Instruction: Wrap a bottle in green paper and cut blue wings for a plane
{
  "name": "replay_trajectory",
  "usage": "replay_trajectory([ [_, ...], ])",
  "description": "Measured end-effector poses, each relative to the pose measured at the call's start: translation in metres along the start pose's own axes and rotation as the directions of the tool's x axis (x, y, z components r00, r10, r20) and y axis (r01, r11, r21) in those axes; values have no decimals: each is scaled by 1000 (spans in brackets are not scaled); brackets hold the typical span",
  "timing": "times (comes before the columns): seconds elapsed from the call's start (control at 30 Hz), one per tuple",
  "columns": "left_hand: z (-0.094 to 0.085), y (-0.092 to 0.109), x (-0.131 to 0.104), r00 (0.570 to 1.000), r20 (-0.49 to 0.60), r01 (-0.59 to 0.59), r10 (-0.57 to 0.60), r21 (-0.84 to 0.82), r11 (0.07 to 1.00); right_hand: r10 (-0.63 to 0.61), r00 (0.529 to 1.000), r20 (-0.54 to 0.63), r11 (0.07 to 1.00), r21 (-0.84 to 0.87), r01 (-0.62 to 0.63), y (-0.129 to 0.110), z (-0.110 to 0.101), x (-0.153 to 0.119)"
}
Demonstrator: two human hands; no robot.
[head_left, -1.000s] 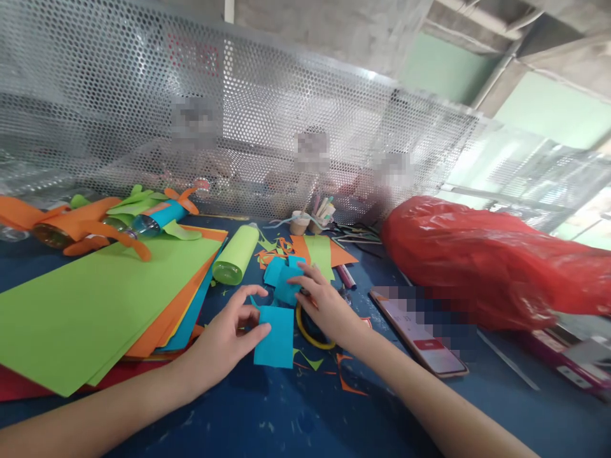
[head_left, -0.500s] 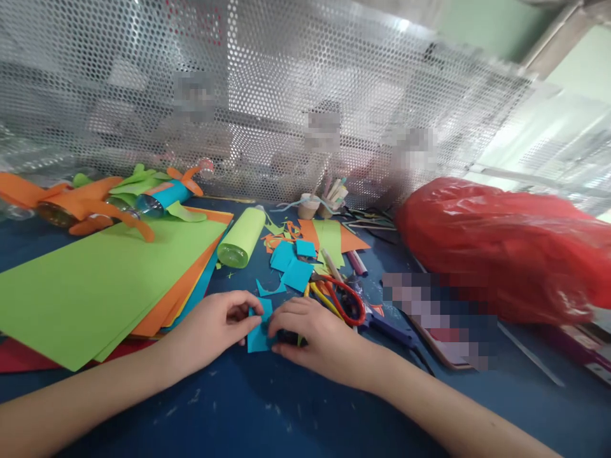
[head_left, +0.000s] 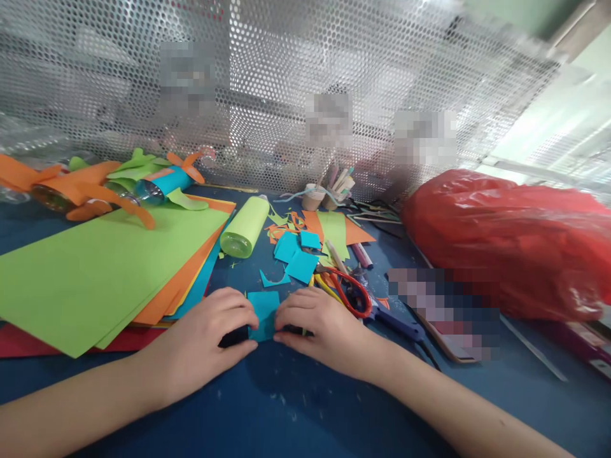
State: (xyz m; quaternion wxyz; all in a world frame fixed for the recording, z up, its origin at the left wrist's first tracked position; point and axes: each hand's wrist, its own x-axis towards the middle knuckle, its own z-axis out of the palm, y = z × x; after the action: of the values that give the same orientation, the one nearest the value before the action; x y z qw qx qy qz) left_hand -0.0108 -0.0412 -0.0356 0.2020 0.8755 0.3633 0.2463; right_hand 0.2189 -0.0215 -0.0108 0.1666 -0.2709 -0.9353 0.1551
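A small blue piece of paper point(head_left: 265, 313) lies between my hands, low over the dark blue table. My left hand point(head_left: 210, 340) pinches its left edge between thumb and fingers. On the opposite side, the curled fingers and thumb of my right hand point(head_left: 324, 327) close on its right edge. Just beyond are more blue paper pieces point(head_left: 302, 266) and a curved blue offcut point(head_left: 275, 280). Scissors with red handles point(head_left: 356, 296) lie past my right hand, with yellow handles point(head_left: 327, 284) beside them and a dark blue-handled tool point(head_left: 398, 323) to their right.
Sheets of green paper point(head_left: 109, 273) are stacked at left over orange and blue ones. A green-wrapped bottle point(head_left: 245, 228) and paper-covered bottle figures point(head_left: 165, 187) stand further back. A red plastic bag point(head_left: 496, 242) fills the right, near a blurred phone-like object point(head_left: 442, 318). A perforated metal screen point(head_left: 286, 83) rises behind.
My left hand has shifted its grip to the paper's left edge, with the fingers further apart from my right hand's. The paper now shows wider and flatter, and the view has tilted slightly.
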Motion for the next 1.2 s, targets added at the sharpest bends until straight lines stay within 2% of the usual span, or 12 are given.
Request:
replay_trajectory([
  [0.1,2,-1,1,998,-25,-55,55,-28,998,17,1000,-25,1000,1,-17,-1,2,1],
  [0.3,7,-1,-3,995,-66,-73,72,-15,997,174,983,-64,979,123,-165,-5,7,5],
  [0.47,6,-2,-4,984,10,-179,179,-14,984,224,974,-32,968,125,-219,-7,8,5],
  [0.7,7,-4,-3,986,-13,-164,164,-36,986,256,967,-4,958,132,-253,-8,6,3],
  [0.77,8,-3,-3,987,-30,-158,157,-39,987,231,973,-7,967,111,-229,-9,6,2],
  [0.87,8,-2,-2,988,-54,-144,142,-32,989,105,994,9,994,36,-105,-10,8,0],
  [0.97,7,-1,-2,991,-31,-132,131,-21,991,20,1000,0,997,-81,-19,-11,7,-1],
  [1.2,6,-2,-3,995,3,-102,102,-17,995,-3,999,-37,986,-167,-3,-13,4,0],
])
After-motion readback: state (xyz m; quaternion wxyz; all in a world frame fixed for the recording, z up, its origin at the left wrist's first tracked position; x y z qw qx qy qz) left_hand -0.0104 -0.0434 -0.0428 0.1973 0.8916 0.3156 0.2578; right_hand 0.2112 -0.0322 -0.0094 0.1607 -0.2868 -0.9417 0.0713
